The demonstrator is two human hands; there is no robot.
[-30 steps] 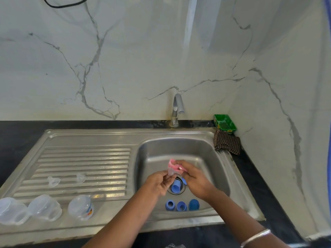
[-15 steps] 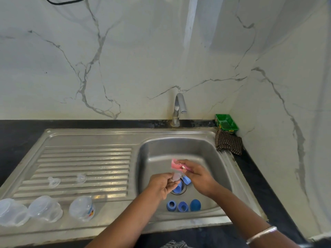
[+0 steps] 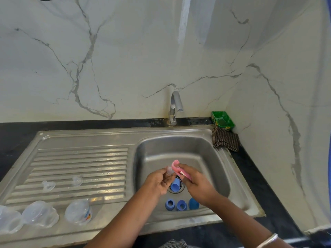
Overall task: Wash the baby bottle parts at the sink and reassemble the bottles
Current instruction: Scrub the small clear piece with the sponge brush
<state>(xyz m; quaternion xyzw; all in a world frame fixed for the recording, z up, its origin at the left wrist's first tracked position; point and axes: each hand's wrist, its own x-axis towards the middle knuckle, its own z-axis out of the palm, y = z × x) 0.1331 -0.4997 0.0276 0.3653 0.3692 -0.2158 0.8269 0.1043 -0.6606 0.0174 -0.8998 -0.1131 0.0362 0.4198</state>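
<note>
Over the steel sink basin my left hand pinches a small clear teat. My right hand grips a pink brush, its head touching the teat. A blue bottle part lies on the drain below my hands. Three more blue parts sit in a row at the basin's near wall. On the draining board lie two clear teats, and three clear bottles lie along its near edge.
The tap stands behind the basin with no water running. A green tray and a checked cloth sit in the right back corner. Marble walls close the back and right. Black counter surrounds the sink.
Both hands rose slightly with the teat and brush, and the brush head turned against the teat. The parts in the basin and on the board stayed put.
</note>
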